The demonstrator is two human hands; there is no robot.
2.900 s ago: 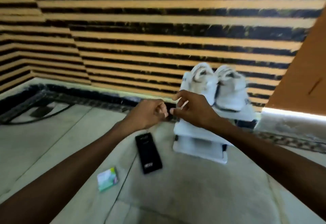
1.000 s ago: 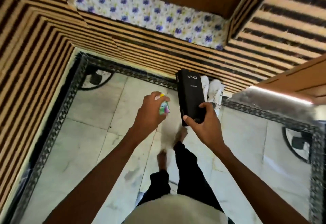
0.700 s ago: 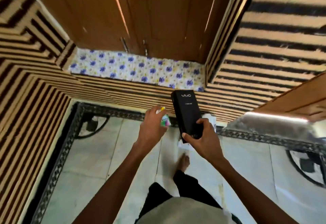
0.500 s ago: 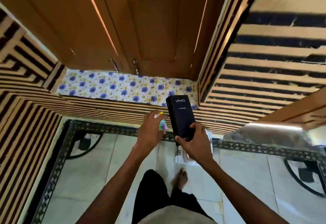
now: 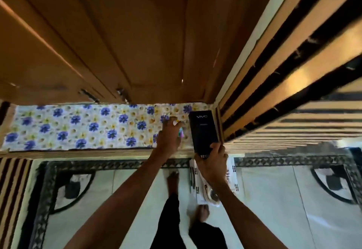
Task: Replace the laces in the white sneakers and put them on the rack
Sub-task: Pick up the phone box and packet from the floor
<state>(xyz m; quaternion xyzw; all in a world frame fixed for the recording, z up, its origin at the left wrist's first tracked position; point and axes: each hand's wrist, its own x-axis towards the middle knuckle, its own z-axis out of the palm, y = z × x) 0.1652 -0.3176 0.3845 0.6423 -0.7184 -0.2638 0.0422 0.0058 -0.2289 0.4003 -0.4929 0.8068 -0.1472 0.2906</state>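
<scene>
The white rack (image 5: 195, 188) stands on the floor by the wall, below my hands. My right forearm covers most of it, so of the white sneakers only a pale rounded part (image 5: 212, 196) shows. My right hand (image 5: 212, 165) grips the lower end of a black "vivo" box (image 5: 203, 132), which reaches over the right end of the flowered shelf (image 5: 78, 127). My left hand (image 5: 168, 136) is over the same shelf, just left of the box. Its fingers curl round a small colourful packet (image 5: 181, 132). No laces are visible.
Brown wooden cupboard doors (image 5: 121, 33) rise directly behind the shelf. A striped wall (image 5: 293, 72) juts out on the right, close to the box. My bare feet (image 5: 173, 178) stand on the pale tiled floor (image 5: 274, 199) next to the rack.
I stood up from the rack. Both hands picked the black box and the packet off the floor and raised them forward to the flowered shelf. The view tilted upward.
</scene>
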